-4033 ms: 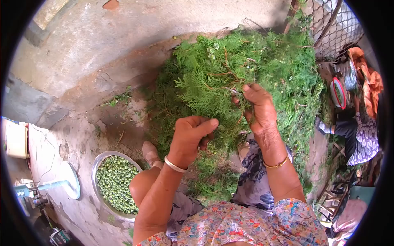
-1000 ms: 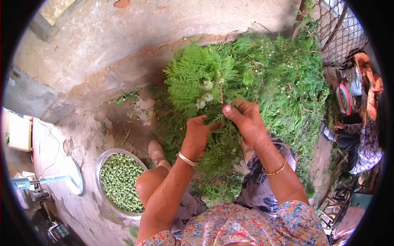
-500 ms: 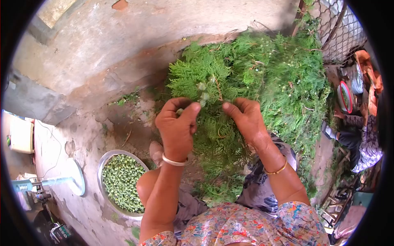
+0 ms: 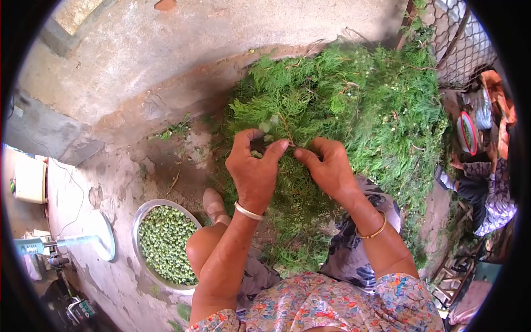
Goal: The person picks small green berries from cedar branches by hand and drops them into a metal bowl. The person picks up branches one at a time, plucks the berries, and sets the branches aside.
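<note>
A leafy green sprig point(image 4: 286, 127) is pinched by the right hand point(image 4: 330, 169). Small green cones point(image 4: 256, 154) are held in the curled left hand point(image 4: 253, 171).

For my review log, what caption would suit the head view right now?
Left hand and right hand meet at a sprig over piled greenery, a basin of green cones nearby.

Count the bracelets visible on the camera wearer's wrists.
2: a pale one around the left wrist, and a gold-coloured one around the right wrist. Both forearms are in view, with no other bracelet showing.
</note>
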Tool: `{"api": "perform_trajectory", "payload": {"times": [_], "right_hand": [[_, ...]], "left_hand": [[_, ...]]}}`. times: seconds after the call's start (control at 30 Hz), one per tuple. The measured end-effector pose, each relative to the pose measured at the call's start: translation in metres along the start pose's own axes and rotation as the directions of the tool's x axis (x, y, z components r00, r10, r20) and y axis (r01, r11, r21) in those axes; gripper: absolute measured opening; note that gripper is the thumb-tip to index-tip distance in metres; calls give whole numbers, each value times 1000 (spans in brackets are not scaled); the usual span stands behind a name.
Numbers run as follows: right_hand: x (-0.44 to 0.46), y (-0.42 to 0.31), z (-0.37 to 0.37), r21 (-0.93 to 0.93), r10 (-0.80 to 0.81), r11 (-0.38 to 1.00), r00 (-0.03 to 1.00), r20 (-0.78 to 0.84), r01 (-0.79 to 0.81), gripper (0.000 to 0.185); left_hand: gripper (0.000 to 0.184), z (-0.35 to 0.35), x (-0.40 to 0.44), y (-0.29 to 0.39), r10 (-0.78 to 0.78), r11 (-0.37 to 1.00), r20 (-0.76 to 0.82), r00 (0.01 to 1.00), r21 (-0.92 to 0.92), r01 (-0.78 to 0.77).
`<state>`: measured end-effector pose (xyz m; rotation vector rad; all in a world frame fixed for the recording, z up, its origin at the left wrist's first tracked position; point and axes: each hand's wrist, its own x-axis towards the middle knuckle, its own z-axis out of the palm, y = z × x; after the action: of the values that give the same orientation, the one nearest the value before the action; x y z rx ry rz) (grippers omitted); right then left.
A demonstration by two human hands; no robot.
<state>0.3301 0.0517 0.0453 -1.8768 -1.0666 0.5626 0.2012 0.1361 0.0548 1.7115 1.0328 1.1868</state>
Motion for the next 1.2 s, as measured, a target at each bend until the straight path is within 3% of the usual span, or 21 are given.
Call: {"api": "perform_trajectory", "payload": {"times": [0.07,0.17,0.2,0.23,0.27,0.33,0.57,0.63,0.77,0.83,1.07,1.17,1.2], "right_hand": [[0,0,-1,-33,-14,999,1000,13,15,28],[1,-1,-5,27,-4,1000,1000,24,4,36],[2,-3,-7,90,-20,996,999,46,16,34],[2,-5,-10,153,-36,988,997,67,25,33],[2,-7,-13,151,-33,988,997,67,22,33],[3,-10,-17,183,-29,983,991,127,5,30],[1,-16,-16,165,-12,986,991,132,-10,29],[-1,-9,-8,175,3,984,996,86,-18,28],[-2,-11,-6,140,-28,990,997,77,17,28],[-1,-14,-9,137,-45,990,995,94,32,27],[2,-16,-18,230,0,972,984,178,-42,27],[2,-17,-16,192,27,979,982,186,-63,27],[2,-16,-14,199,13,979,985,172,-47,26]], "left_hand": [[31,-1,1,-6,24,999,0,1000,44,-24],[27,-7,4,-7,20,1000,58,998,0,-20],[24,-11,6,-5,-180,960,149,972,-187,207],[21,-15,7,0,-349,836,272,897,-341,429],[21,-18,8,4,-350,835,275,895,-342,431],[16,-26,11,10,-419,556,439,795,-568,607],[8,-26,13,4,-419,502,495,761,-572,649],[12,-17,6,5,-532,394,458,712,-611,687],[16,-11,3,10,-587,370,441,679,-600,710],[17,-9,0,7,-542,519,380,749,-550,654],[16,-28,10,4,-468,414,509,723,-597,688],[15,-30,12,8,-499,460,522,692,-517,722],[14,-26,11,12,-504,567,423,753,-496,658]]}}
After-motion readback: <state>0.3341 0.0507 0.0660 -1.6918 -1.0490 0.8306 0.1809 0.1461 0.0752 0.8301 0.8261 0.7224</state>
